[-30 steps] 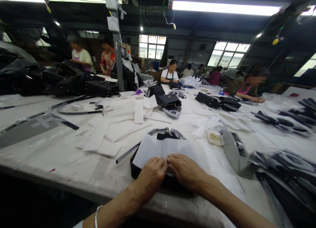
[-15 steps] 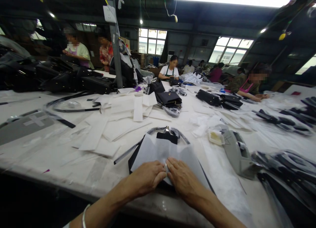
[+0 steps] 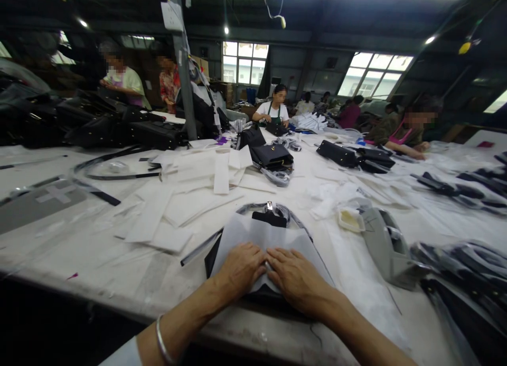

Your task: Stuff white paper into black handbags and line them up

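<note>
White sheet [image 3: 246,233] prob. light, soft — L hand [image 3: 241,268], R hand [image 3: 295,277] atop, grip unclear; best hold: black bag [image 3: 264,297], 9/3 o'clock.

Along the front edge of the white, broad, flat table [image 3: 106,271]: plain black for the boxy, leather-like bag [image 3: 265,297], cloudy white for the thin, papery sheet [image 3: 253,231] upon it, bright magenta for the tiny, pointed scrap [image 3: 72,275] at left. Further from this edge: at left, dull grey with a paler cross for the flat, smooth panel [image 3: 24,213]; at right, plain mid-grey for the blocky, plastic-looking device [image 3: 376,247].
</note>
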Action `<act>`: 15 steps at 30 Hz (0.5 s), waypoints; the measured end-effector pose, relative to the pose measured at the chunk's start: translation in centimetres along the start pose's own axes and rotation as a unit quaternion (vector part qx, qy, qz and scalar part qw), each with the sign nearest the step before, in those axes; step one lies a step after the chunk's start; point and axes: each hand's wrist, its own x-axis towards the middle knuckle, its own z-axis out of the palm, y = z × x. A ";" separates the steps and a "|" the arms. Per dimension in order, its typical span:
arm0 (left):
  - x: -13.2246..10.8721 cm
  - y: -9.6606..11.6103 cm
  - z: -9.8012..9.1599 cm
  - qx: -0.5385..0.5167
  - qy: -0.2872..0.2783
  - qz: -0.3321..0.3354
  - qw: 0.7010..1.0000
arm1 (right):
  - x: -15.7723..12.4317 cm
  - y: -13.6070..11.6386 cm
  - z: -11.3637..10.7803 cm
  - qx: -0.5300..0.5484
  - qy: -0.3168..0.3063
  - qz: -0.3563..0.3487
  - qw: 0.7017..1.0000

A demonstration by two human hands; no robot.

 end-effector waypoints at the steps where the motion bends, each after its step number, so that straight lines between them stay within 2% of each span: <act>1: 0.3 -0.2 -0.3 0.002 -0.005 0.008 1.000 | -0.3 0.0 0.6 0.002 0.014 0.003 1.000; 5: 1.8 -0.8 -1.1 0.019 -0.025 0.054 0.998 | -1.2 0.1 3.1 0.015 0.087 0.025 0.996; 9: 2.1 -0.5 -0.8 0.043 -0.046 0.086 0.994 | -1.5 0.1 4.4 0.004 0.136 0.032 0.990; 11: 1.4 0.0 -0.3 0.056 -0.043 0.085 0.994 | -1.5 0.0 4.5 0.002 0.143 0.019 0.990; 15: -0.2 0.2 0.8 0.090 0.009 0.076 0.993 | -1.7 -0.3 4.4 0.004 0.124 0.018 0.992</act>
